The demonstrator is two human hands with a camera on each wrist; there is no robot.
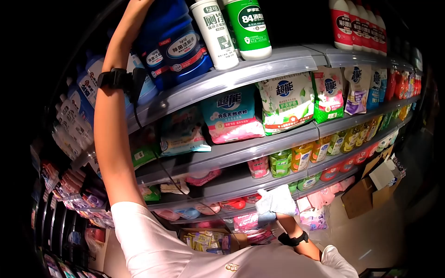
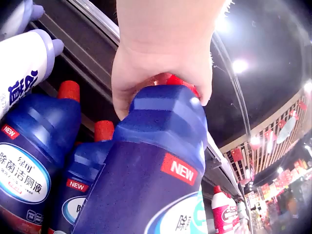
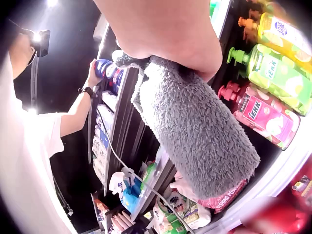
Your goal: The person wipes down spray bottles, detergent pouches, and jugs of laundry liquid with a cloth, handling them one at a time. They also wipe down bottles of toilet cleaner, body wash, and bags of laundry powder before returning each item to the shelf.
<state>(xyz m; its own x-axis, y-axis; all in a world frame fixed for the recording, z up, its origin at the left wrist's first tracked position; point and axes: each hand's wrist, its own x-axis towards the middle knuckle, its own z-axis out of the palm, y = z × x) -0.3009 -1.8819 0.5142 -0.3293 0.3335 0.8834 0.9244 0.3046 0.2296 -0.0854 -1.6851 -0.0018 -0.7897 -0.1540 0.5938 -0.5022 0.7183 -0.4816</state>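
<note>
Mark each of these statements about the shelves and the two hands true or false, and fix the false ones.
1. The left hand grips the top of a blue bottle on the top shelf. True.
2. That bottle has a green cap. False: its cap is red.
3. The right hand holds a grey cloth. True.
4. The right hand is raised above the left. False: it is low, by a lower shelf, while the left reaches up.
5. The bottle's red tag reads NEW. True.
</note>
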